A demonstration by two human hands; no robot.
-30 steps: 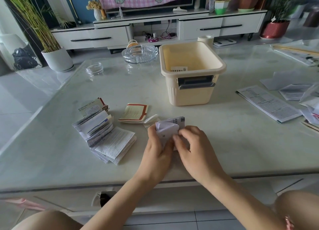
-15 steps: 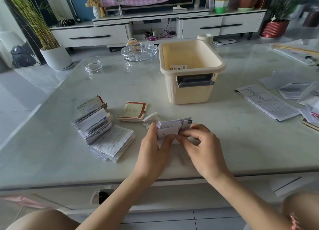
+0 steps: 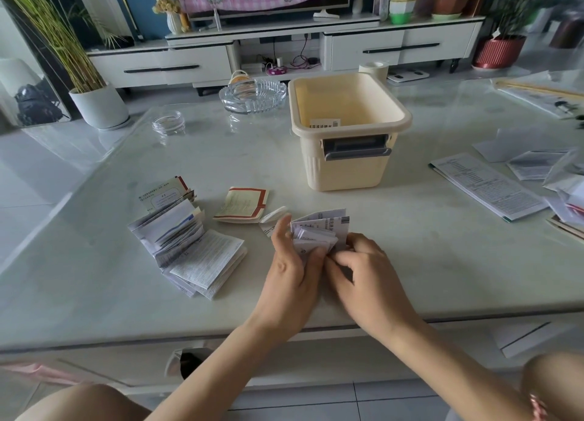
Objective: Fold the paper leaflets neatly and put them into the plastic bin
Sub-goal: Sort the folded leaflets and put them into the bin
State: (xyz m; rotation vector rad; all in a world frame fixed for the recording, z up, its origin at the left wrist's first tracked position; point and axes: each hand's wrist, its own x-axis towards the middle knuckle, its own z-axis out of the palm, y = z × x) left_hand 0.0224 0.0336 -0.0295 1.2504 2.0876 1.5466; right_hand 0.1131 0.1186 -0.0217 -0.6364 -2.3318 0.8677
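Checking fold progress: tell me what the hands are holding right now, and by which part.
Both hands hold one partly folded leaflet: the left hand grips its left side, and the right hand pinches its lower right edge.

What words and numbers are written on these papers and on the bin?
Plastic bin: no words visible.
Leaflet inside it: Chinese heading, seemingly "溶液说明书", partly hidden by the rim.
Leaflet being folded: a barcode and Chinese print, too blurred to read.
Stack of folded leaflets, red-bordered leaflet, long sheet: print too small to read.
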